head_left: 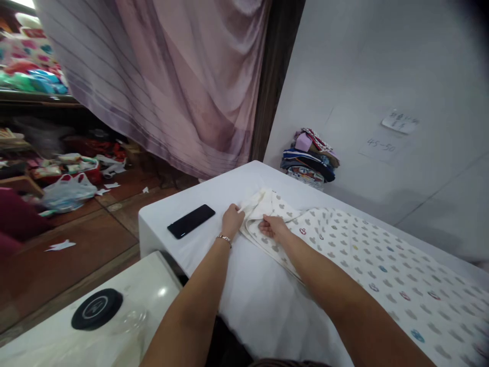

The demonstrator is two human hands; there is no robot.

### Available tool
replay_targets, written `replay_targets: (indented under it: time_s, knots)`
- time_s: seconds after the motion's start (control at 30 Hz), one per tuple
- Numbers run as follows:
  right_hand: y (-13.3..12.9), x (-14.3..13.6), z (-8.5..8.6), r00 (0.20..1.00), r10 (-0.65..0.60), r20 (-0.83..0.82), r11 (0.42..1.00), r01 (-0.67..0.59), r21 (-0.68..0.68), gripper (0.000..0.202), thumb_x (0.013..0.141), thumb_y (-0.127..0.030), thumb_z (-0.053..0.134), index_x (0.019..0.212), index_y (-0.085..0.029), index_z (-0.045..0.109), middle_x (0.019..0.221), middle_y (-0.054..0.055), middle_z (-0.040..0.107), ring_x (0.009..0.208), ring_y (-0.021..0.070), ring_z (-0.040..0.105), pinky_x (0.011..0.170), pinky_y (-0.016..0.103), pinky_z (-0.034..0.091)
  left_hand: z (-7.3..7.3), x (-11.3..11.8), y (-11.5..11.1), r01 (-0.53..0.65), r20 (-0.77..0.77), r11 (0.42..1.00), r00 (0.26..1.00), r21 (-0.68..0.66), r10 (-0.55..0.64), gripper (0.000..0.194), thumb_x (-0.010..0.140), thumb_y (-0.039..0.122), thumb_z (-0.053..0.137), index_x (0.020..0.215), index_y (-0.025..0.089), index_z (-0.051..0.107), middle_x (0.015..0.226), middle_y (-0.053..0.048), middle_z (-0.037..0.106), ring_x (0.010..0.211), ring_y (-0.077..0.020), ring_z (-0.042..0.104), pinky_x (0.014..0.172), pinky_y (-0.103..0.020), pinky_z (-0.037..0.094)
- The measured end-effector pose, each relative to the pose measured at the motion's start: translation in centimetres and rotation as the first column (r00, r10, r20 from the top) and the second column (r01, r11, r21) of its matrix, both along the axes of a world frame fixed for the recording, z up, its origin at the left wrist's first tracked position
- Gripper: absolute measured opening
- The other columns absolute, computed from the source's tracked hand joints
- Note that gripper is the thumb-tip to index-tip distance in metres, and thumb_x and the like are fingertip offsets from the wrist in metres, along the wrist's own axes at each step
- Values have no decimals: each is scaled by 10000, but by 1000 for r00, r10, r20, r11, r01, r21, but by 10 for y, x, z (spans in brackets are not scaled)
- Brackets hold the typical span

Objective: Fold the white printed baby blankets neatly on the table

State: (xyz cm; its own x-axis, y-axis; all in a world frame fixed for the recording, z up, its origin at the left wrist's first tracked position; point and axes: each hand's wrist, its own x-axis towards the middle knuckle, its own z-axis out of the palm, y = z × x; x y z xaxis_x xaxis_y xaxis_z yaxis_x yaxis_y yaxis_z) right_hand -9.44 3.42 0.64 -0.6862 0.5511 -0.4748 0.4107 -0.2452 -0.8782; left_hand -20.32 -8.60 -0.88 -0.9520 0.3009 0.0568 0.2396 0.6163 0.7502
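- Left hand (232, 220): thumb and fingers pinch the raised edge of the patterned white cloth (336, 229), beside the black smartphone (191, 221).
- Right hand (273, 227): fingers curl inward, apparently gripping a turned-back layer of the same cloth.
- The cloth lies on the white-covered table (225, 187), stretching away to the right.
- Progress looks early: only the end between the hands is lifted and doubled; the long remainder lies spread, rumpled midway, and appears left to handle.
- The cloth's far end is cut off at the right; the right forearm covers part of it.
- Layers inside the fold are hidden; the right fingertips' hold is hard to make out.
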Motion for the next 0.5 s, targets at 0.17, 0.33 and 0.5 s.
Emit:
replay_targets:
  time_s: [0.17,0.33,0.5]
  knots:
    - [7,-5,-1,999,-28,-18,988,31,154,147,803,-167,547,686,-186,461,538,-39,573,425,86,546,358,157,368,-8,-4,-4,-127,324,800,942,587,-88,379,693,278,653,1041,167,554,837,-42,628,694,-148,582,634,-265,448]
    - [13,-16,13,975,151,-166,842,-39,538,141,697,-152,575,638,-200,456,510,-72,528,468,87,526,383,149,387,-9,-3,-2,-115,189,712,982,693,-26,401,681,146,587,1082,155,600,926,-64,656,701,-128,575,685,-263,457]
    - [-1,-41,34,929,324,-181,852,-203,483,112,680,-118,548,695,-196,469,509,-75,520,479,94,558,404,153,417,-10,3,-1,51,15,731,996,681,-83,680,693,101,546,1353,203,424,1078,-72,676,699,-123,587,724,-275,460]
